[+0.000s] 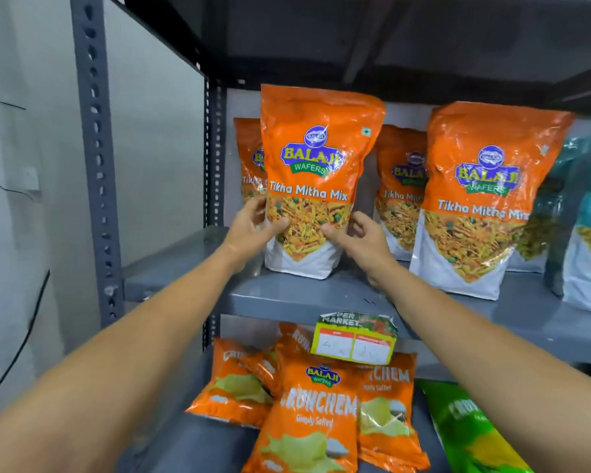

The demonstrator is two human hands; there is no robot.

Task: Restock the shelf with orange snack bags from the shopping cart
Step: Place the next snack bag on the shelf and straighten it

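Observation:
An orange "Tikha Mitha Mix" snack bag (316, 172) stands upright on the grey shelf (287, 295), near its front left. My left hand (253, 227) grips its left edge with the thumb on the front. My right hand (359, 237) holds its right edge, thumb pressed on the lower front. A second orange bag (481, 199) stands to the right at the shelf front. Two more orange bags (400, 189) stand behind, partly hidden. The shopping cart is out of view.
Teal snack bags (587, 216) stand at the far right of the shelf. Below, orange Crunchem bags (314, 411) lie in a pile beside a green bag (468, 435). A price tag (354, 339) hangs on the shelf edge. A perforated grey upright (96, 158) rises on the left.

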